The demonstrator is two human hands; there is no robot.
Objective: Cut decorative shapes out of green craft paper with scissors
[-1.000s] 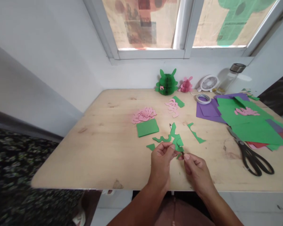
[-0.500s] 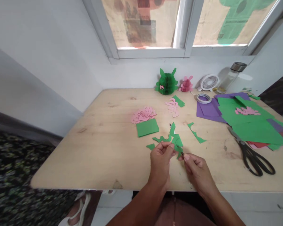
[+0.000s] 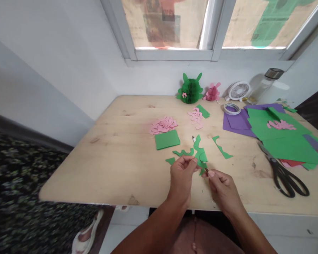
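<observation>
My left hand (image 3: 182,176) is closed, thumb and fingers pinching a green paper piece (image 3: 201,154) with a curved line on it. My right hand (image 3: 224,187) is closed at the lower right of that paper. Its fingertips pinch a small dark tool (image 3: 206,170) that touches the paper's edge; most of the tool is hidden, so its kind is unclear. Beside the hands are a wavy green scrap (image 3: 183,152) and a small green scrap (image 3: 170,161). A folded green card (image 3: 167,139) lies beyond them.
Pink paper cut-outs (image 3: 164,125) lie beyond the card. Large black-handled scissors (image 3: 286,178) rest at right, near green sheets (image 3: 283,144) and purple paper (image 3: 237,121). A tape roll (image 3: 231,109), white fan (image 3: 239,91), bottle (image 3: 265,84) and green paper figure (image 3: 190,90) stand farther back.
The whole view has shifted slightly. Both hands keep nearly the same pose around the green paper, and the small dark tool stays at its edge.
</observation>
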